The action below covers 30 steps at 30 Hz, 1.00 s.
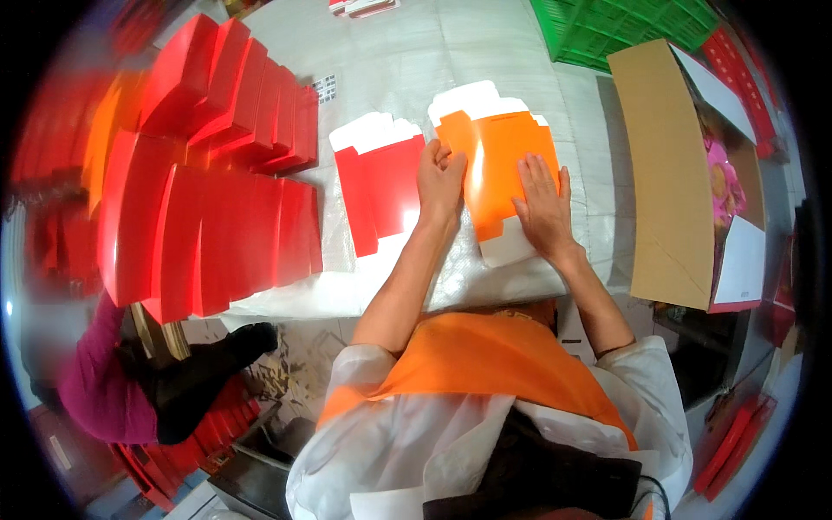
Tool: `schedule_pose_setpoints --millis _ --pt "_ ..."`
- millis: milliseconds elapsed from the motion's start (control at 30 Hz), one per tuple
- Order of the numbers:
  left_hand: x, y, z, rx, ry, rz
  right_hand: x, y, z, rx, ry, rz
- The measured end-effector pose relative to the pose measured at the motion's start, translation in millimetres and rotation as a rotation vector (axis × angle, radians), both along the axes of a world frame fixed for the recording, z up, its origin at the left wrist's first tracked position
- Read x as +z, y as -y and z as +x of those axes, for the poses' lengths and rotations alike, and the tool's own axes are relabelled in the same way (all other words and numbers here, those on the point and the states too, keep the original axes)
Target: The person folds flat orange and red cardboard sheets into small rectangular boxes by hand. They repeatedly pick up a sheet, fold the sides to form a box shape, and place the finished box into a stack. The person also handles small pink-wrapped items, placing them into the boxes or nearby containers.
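Note:
A flattened orange carton (496, 173) with white flaps at its top and bottom lies on the table in front of me. My right hand (544, 204) rests flat on its right side, fingers stretched out. Along its left edge, my left hand (440, 180) has its fingers curled in and closed on the carton's side; the fingertips are partly hidden. Just left of that hand is a flat red carton (388, 186), also with white flaps, lying apart from the orange one.
Folded red boxes (234, 234) stand in tight rows at the left. On the right an open cardboard box (663, 173) holds pink items. A green plastic crate (615, 30) sits at the far right. Another person's purple sleeve (100, 381) shows at lower left.

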State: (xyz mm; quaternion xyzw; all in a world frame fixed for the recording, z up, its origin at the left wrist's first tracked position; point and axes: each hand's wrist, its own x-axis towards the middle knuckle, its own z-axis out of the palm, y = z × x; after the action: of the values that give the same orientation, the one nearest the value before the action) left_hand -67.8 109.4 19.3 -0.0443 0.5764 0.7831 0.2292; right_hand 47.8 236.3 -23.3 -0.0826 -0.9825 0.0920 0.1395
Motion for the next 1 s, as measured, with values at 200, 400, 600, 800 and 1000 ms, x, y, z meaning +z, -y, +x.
schedule_pose_setpoints --millis 200,400,600,800,1000 --pt "1 -12 24 -0.220 -0.268 -0.064 16 1 3 -0.026 0.039 -0.071" --pt "21 13 19 0.153 0.072 0.390 53 17 53 -0.151 -0.231 -1.589" --pt "39 30 42 0.051 -0.066 0.221 64 43 37 -0.141 -0.149 -2.302" --pt "29 50 46 -0.056 -0.106 0.077 46 49 34 -0.020 -0.140 -2.599" --pt "23 46 65 -0.012 -0.128 -0.033 60 82 27 -0.128 -0.239 -2.208"
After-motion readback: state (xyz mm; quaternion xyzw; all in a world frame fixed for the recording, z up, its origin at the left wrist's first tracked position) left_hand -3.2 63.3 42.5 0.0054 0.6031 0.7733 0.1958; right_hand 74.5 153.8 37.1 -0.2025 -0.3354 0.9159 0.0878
